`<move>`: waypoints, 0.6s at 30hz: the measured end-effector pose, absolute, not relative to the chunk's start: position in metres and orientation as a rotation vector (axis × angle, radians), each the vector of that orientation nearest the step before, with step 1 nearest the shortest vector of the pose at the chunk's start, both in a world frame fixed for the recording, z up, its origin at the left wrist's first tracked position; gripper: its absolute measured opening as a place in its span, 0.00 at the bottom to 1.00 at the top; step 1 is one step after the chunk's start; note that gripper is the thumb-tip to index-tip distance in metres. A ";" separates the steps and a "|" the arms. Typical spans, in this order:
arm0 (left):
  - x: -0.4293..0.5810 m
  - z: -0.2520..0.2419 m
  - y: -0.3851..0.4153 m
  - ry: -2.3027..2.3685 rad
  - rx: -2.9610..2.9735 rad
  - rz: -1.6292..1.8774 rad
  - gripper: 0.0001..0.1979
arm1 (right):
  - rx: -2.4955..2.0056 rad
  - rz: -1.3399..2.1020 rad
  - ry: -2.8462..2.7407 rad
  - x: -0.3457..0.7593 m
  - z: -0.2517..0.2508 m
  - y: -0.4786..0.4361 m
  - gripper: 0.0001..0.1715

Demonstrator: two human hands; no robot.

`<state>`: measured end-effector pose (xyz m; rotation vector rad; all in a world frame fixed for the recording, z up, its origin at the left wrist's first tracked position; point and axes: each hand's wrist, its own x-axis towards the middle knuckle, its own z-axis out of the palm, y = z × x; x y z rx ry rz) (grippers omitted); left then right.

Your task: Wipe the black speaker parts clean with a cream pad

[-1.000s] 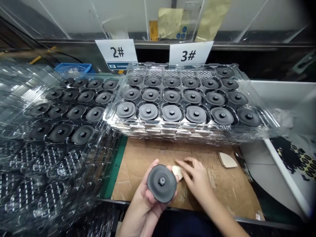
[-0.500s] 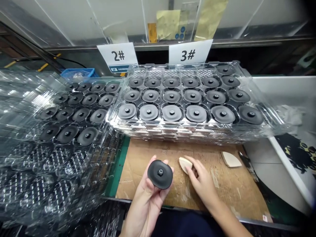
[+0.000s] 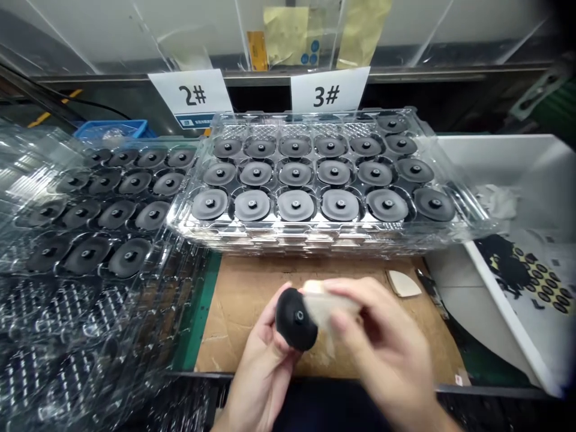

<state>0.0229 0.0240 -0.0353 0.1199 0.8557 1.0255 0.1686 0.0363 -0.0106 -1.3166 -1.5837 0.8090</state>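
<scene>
My left hand (image 3: pixel 258 375) is shut on a black rubber disc (image 3: pixel 294 319) with a metal nut at its centre, holding it tilted above the cardboard. My right hand (image 3: pixel 387 336), blurred by motion, pinches a pale, soft-looking pad (image 3: pixel 330 306) against the side of the disc. The pad hides part of the disc's rim. Another pale pad (image 3: pixel 403 283), wedge-shaped, lies on the brown cardboard sheet (image 3: pixel 252 318) to the right of my hands.
Ahead stands a stack of clear plastic trays (image 3: pixel 252 231) holding rows of black discs, under the card label 3# (image 3: pixel 328 90). Further trays (image 3: pixel 180 255) with discs are heaped at left, below the label 2# (image 3: pixel 191 93). A white bin (image 3: pixel 508 159) stands at right.
My right hand has brought the pale pad up from near the cardboard onto the disc. The disc has turned and tilted, and the whole view has shifted slightly.
</scene>
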 end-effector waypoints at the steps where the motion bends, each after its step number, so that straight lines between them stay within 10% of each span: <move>1: 0.025 -0.033 0.023 0.846 0.113 0.997 0.29 | -1.227 0.795 -1.674 0.163 0.001 0.038 0.15; 18: 0.013 -0.021 0.018 0.939 0.118 1.024 0.20 | -1.143 1.039 -1.836 0.138 0.010 0.042 0.11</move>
